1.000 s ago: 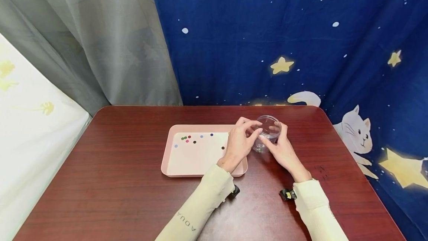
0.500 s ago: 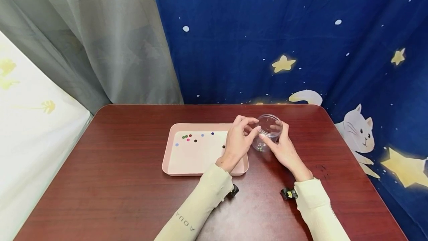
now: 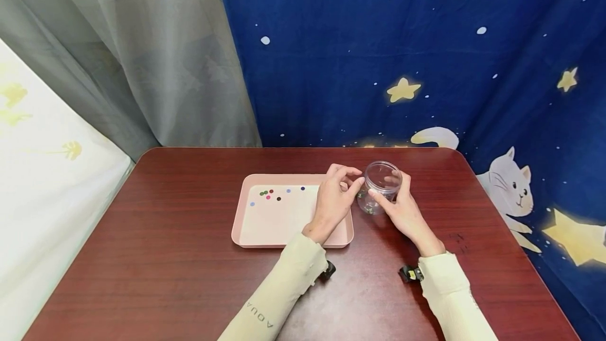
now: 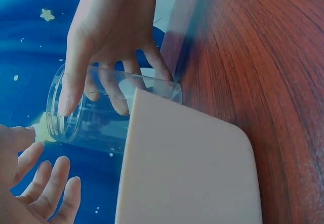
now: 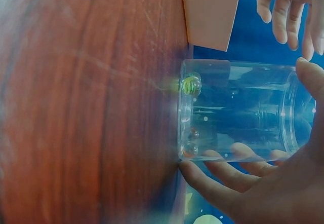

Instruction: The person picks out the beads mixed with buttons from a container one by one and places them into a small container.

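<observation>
"Left hand [image 3: 331,199] has drawn off the jar [image 3: 379,179]; step?"

"Seemingly steadying; right hand [image 3: 403,209] clamps it upright beside the pink tray [image 3: 292,179], toward the table's [image 3: 165,225] far right corner; left fingers [image 4: 55,181] apart; next likely calls for holding firm."

On the tabletop [image 3: 165,262], the tray [image 3: 279,225] lies left of the jar [image 5: 238,110]. Small discs [image 3: 268,197] are in the tray; some pieces [image 5: 191,86], perhaps beads, are at the jar's bottom. Behind hang curtains [image 3: 312,62].
</observation>
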Motion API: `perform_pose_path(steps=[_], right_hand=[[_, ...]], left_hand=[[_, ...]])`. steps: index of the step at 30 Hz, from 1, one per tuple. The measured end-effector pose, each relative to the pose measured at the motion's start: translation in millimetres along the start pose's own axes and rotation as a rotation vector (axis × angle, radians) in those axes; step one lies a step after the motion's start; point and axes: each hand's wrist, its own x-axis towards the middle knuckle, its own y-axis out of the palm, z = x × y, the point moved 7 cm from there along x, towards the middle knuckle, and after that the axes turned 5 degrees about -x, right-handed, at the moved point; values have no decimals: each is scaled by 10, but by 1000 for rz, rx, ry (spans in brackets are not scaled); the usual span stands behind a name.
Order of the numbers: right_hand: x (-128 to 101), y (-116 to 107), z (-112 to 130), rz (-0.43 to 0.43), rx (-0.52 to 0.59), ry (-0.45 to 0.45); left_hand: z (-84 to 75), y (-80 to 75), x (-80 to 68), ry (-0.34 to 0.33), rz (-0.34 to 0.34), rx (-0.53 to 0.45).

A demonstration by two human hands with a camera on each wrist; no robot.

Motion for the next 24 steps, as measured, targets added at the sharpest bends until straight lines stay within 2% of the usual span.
perform_pose_path(steps=[24], right_hand=[[12,4,-21,-21,-14,-12]], left_hand=[[137,-99,-19,-65,-21,50]])
